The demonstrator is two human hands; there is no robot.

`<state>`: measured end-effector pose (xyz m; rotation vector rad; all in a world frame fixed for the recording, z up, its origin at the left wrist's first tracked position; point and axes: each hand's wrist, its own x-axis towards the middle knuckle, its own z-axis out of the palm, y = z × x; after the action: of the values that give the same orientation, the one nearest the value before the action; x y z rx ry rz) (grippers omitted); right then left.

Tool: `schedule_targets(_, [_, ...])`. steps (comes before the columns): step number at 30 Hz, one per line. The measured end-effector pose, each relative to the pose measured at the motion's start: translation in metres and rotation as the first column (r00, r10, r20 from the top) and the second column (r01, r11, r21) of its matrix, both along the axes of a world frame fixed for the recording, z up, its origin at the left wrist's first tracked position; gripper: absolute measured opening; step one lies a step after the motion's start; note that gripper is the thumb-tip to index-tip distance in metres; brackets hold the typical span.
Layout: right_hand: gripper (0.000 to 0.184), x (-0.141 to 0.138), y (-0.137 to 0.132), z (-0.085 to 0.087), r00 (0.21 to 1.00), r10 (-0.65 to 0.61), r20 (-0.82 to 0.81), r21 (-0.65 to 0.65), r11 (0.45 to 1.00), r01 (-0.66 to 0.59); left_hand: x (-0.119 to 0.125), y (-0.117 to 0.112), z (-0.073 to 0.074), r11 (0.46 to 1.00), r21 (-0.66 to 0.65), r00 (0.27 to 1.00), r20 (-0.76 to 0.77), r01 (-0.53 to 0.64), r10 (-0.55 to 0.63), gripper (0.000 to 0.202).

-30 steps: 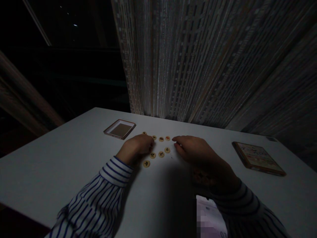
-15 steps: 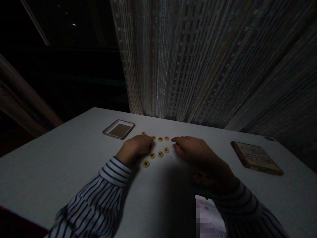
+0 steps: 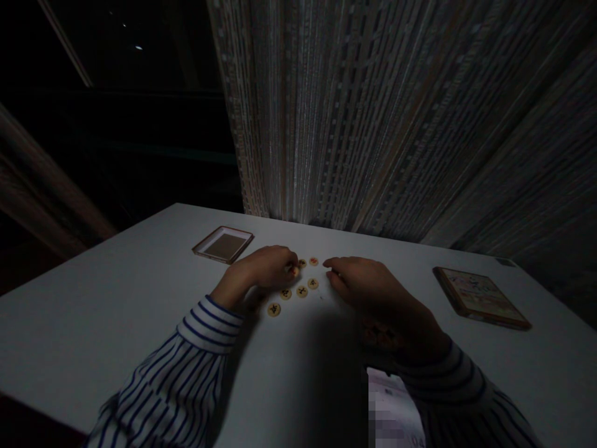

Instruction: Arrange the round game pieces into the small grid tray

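My left hand (image 3: 270,264) is closed, with a round wooden Chinese chess piece (image 3: 295,272) showing at its fingertips. It hovers over the row of pieces on the white table. Beyond its fingers lie a dark-marked piece (image 3: 303,263) and a red-marked piece (image 3: 314,261). Closer to me, a slanted line of dark-marked pieces (image 3: 302,291) runs down to one piece (image 3: 273,309) under my left wrist. My right hand (image 3: 361,280) rests to the right of the pieces, its index finger and thumb apart with no piece visible between them.
A shallow open box (image 3: 198,252) stands at the back left of the table (image 3: 116,298). On the right lies a flat box with a decorated top (image 3: 482,295). More pieces (image 3: 380,336) sit in shadow under my right forearm, near a lit phone screen (image 3: 396,404). Curtains (image 3: 317,124) hang behind.
My left hand has shifted slightly right and lifted, and a chess piece now shows in its fingers. It covers the far-left pieces seen before. My right hand has stayed in place.
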<state>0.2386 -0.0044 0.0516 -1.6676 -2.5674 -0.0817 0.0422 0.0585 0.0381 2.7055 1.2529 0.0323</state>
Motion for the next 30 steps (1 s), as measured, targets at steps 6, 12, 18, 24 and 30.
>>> schedule_targets(6, [0.039,0.001,0.001,0.001,1.000,-0.010,-0.009,-0.013,1.000,0.010,0.003,-0.005,0.006,0.997,-0.081,0.992,0.129,-0.006,0.016,0.027])
schedule_targets(12, [0.038,0.004,0.001,0.001,1.000,-0.001,-0.022,-0.002,1.000,0.001,0.005,-0.009,0.009,0.988,-0.142,0.953,0.303,0.053,-0.008,0.023])
schedule_targets(18, [0.034,0.008,0.000,0.006,0.999,-0.026,-0.045,0.022,0.999,0.027,0.008,-0.011,0.011,0.990,-0.102,0.901,0.431,0.100,-0.046,0.019])
schedule_targets(24, [0.033,0.010,-0.002,0.010,0.998,-0.050,-0.046,0.027,0.998,0.051,0.009,-0.012,0.012,0.984,-0.110,0.854,0.517,0.141,-0.065,0.019])
schedule_targets(30, [0.034,0.012,-0.003,0.010,0.996,-0.044,-0.073,0.044,0.998,0.048,0.013,-0.017,0.015,0.959,-0.204,0.804,0.593,0.198,-0.039,0.023])
